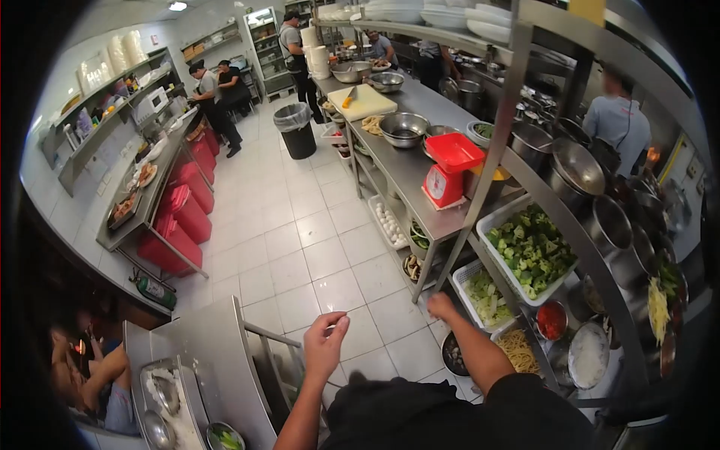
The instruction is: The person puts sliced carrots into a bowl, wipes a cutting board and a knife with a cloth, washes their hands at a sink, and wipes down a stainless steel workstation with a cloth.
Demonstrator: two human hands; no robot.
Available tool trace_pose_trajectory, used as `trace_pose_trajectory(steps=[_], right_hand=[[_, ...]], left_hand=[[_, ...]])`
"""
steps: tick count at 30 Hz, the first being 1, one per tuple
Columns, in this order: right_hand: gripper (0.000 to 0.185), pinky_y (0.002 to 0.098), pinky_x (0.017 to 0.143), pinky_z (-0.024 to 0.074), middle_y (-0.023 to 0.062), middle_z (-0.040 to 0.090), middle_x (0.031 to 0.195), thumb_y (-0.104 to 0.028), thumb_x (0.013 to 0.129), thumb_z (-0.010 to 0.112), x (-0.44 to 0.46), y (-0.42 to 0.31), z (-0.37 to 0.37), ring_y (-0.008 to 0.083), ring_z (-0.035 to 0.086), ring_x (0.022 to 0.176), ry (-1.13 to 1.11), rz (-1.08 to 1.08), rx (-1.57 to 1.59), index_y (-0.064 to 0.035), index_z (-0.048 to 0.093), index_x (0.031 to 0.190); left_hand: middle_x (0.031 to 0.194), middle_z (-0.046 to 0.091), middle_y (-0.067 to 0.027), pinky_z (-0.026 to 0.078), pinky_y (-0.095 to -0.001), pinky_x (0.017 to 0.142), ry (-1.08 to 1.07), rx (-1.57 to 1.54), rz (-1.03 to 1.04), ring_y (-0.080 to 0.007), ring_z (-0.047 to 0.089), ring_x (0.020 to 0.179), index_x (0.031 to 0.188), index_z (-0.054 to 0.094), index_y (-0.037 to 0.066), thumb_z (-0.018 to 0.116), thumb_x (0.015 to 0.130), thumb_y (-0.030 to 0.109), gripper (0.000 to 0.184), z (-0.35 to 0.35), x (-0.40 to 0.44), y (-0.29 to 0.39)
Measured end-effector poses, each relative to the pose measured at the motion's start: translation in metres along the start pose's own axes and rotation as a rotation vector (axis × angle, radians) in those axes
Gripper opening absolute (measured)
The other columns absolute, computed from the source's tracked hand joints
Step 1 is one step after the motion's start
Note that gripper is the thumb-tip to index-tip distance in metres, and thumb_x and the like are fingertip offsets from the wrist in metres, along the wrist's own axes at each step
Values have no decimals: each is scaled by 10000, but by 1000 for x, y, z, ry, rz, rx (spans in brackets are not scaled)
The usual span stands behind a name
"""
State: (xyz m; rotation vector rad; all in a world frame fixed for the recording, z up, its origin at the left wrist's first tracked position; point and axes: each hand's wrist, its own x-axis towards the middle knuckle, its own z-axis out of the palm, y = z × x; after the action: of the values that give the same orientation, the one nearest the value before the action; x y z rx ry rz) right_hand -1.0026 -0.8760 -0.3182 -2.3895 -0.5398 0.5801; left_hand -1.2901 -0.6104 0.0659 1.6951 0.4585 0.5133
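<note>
My left hand (pixel 325 346) is raised in front of my body above the tiled floor, its fingers curled in and the thumb against them. Nothing shows in it. My right hand (pixel 441 306) is stretched forward with its fingers curled, near the end of the long steel table (pixel 448 219); no object shows in it. Close to the right hand, on the rack, are a white basket of chopped leafy greens (pixel 486 295) and a white crate of broccoli (pixel 531 247). Below my right forearm sits a dark bowl (pixel 454 356) with dark pieces in it.
A red scale (pixel 444 186), steel bowls (pixel 405 129) and a cutting board (pixel 361 103) with a knife stand on the long table. Red bins (pixel 180 214) line the left counter; a black trash bin (pixel 297 133) stands ahead. Several people work around the kitchen. A steel counter (pixel 214 360) is at lower left.
</note>
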Motion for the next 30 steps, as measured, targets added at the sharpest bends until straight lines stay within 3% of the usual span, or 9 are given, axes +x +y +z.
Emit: trace_pose_trajectory(steps=[4,12,14,15,18,19,21,26,30], right_hand=[[99,337,465,502,114,660,659,-31,781,625,55,-143,-55,200,626,489,52,188,309,23,679,845],[221,421,612,534,170,681,734,-224,806,613,38,-1,37,285,680,670,97,294,-95,-22,701,810],[260,484,756,534,172,702,921,-292,786,616,-21,-30,17,335,683,870,-593,18,-810,-75,738,862],[242,488,762,534,170,706,926,-274,801,598,-66,23,65,345,683,866,-222,191,-681,-86,744,847],[240,508,762,523,166,705,862,-263,814,577,-144,135,155,365,679,824,-315,-60,-644,-88,741,801],[227,504,707,511,143,673,754,-269,807,599,-154,131,165,336,657,707,362,-146,-355,-78,712,761],[167,483,610,500,89,647,675,-267,765,642,-179,89,173,290,635,603,66,-96,-399,-118,683,704],[179,438,589,511,106,655,669,-257,749,658,-73,1,127,272,644,581,-333,259,-270,-92,695,689],[189,402,572,521,120,662,664,-248,736,671,94,-32,68,257,650,563,-281,62,-480,-72,704,678]], left_hand=[[956,691,-71,510,-247,743,31,32,-117,-112,630,845,1033,694,-19,673,924,157,208,-33,59,-29],[931,704,-81,503,-245,737,-34,7,-131,-103,628,812,1054,694,-31,681,911,150,231,-80,244,-63],[937,705,-86,508,-252,742,-100,52,-120,-111,636,825,1055,694,-33,680,909,143,230,-76,293,-54],[933,712,-95,518,-267,748,-131,56,-81,-137,654,839,1056,695,-28,686,902,157,241,-71,317,-55],[939,715,-117,529,-291,761,-232,127,-55,-177,671,846,1057,695,-19,694,889,188,267,-49,386,-46],[950,713,-123,530,-297,764,-265,146,-5,-185,673,845,1061,695,-15,693,887,197,274,-38,412,-49],[972,709,-135,534,-309,769,-331,186,76,-201,676,842,1069,694,-6,692,882,216,290,-12,462,-61],[1002,700,-131,531,-318,772,-475,201,148,-192,660,884,1093,685,-8,683,885,184,284,54,564,-65],[1009,694,-127,530,-315,768,-502,301,144,-191,656,895,1095,678,-20,684,886,163,278,69,623,-61]])
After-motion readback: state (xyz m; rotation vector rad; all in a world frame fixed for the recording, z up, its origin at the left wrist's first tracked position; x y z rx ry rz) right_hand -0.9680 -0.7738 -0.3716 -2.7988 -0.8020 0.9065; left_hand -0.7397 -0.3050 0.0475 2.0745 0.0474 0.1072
